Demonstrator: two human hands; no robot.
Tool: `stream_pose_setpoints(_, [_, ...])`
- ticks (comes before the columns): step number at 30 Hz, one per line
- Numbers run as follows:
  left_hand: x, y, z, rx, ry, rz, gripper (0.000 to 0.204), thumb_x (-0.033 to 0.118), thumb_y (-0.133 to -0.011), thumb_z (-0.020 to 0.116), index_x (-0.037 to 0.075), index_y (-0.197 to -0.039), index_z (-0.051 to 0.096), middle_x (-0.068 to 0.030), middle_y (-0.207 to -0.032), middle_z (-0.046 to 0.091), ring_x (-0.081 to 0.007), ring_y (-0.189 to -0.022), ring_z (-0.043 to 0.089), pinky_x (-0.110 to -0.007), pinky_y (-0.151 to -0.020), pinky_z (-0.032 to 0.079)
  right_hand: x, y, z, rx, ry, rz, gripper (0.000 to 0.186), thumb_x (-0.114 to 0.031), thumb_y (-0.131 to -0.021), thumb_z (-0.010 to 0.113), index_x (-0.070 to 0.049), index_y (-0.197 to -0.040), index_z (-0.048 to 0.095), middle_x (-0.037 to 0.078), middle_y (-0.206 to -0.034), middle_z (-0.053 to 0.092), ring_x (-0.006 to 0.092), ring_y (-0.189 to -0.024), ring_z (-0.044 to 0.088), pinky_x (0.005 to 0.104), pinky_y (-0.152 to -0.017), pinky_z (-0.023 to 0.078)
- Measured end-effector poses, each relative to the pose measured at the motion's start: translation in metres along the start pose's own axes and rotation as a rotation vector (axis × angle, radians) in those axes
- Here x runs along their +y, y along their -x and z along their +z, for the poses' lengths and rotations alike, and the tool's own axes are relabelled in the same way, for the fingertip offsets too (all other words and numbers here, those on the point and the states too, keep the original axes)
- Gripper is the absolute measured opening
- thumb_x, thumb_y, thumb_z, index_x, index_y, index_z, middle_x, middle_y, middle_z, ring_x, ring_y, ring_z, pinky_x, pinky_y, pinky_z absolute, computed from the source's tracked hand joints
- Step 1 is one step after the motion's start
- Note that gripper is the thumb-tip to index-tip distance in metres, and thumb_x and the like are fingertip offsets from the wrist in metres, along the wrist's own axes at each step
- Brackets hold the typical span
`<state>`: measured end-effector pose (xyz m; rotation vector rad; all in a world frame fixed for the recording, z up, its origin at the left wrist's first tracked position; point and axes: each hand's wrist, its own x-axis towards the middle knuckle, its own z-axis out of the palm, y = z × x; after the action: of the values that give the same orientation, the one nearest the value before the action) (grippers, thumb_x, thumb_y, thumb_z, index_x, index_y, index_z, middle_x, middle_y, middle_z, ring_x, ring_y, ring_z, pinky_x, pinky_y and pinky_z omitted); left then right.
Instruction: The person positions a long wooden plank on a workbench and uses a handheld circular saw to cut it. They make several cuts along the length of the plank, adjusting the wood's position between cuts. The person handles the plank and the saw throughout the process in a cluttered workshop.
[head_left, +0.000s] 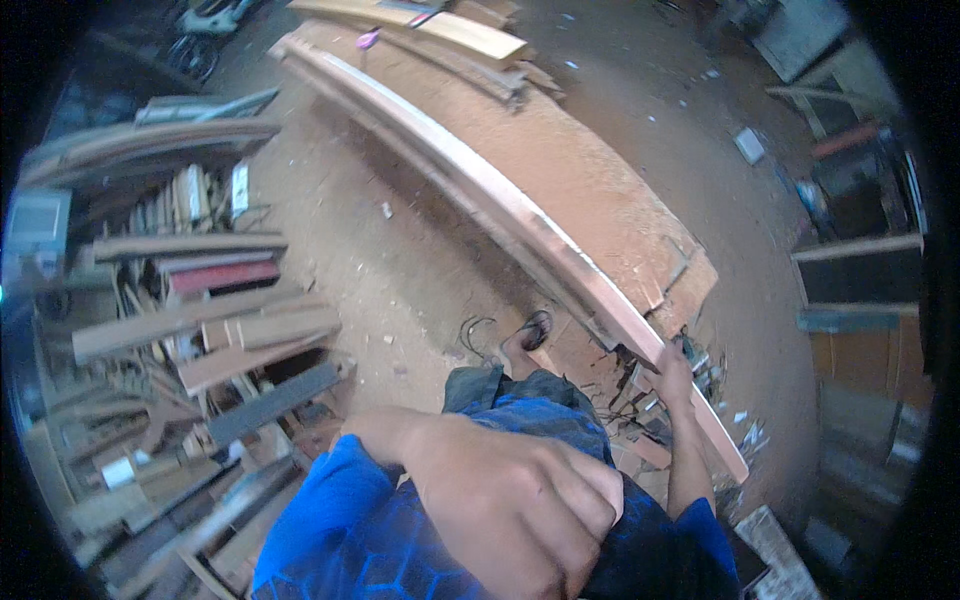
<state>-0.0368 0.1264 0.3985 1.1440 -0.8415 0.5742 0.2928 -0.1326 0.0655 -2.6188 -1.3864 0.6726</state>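
Note:
A long, narrow wooden board [560, 245] runs diagonally along the near edge of a brown workbench [590, 190], and its near end sticks out past the bench at the right. My right hand [675, 378] is wrapped round this board close to that overhanging end. Large in the foreground, my left hand [520, 495] is held in front of my blue shirt, away from the board. Its fingers are curled closed, and whatever may be inside them is hidden.
Stacked planks [460, 35] and a small pink-purple object [368, 39] lie on the bench's far end. Piles of timber offcuts [250, 340] fill the left side. Wood scraps [700, 370] lie below the overhanging board. Panels and frames [860, 270] stand at the right.

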Motion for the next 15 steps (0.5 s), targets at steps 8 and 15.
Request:
stream_pose_setpoints(8, [0.016, 0.055, 0.097, 0.725, 0.419, -0.133, 0.020, 0.019, -0.102, 0.073, 0.004, -0.107, 0.062, -0.0078, -0.098, 0.071, -0.0129, -0.072, 0.065, -0.027, -0.061, 0.051, 0.013, 0.004, -0.006, -0.060, 0.183, 0.008, 0.078, -0.027, -0.074, 0.090, -0.010, -0.140, 0.052, 0.026, -0.117, 0.071, 0.0485, -0.107, 0.069, 0.0560, -0.092, 0.054])
stream_pose_setpoints(15, [0.053, 0.081, 0.156, 0.658, 0.145, 0.439, 0.014, 0.018, -0.093, 0.083, 0.011, -0.091, 0.071, -0.0116, -0.105, 0.073, -0.0320, -0.095, 0.066, -0.050, -0.080, 0.053, 0.039, 0.003, 0.043, 0.088, 0.191, -0.044, 0.069, -0.025, -0.080, 0.083, -0.010, -0.139, 0.052, 0.023, -0.121, 0.071, 0.0460, -0.116, 0.067, 0.0535, -0.098, 0.054])
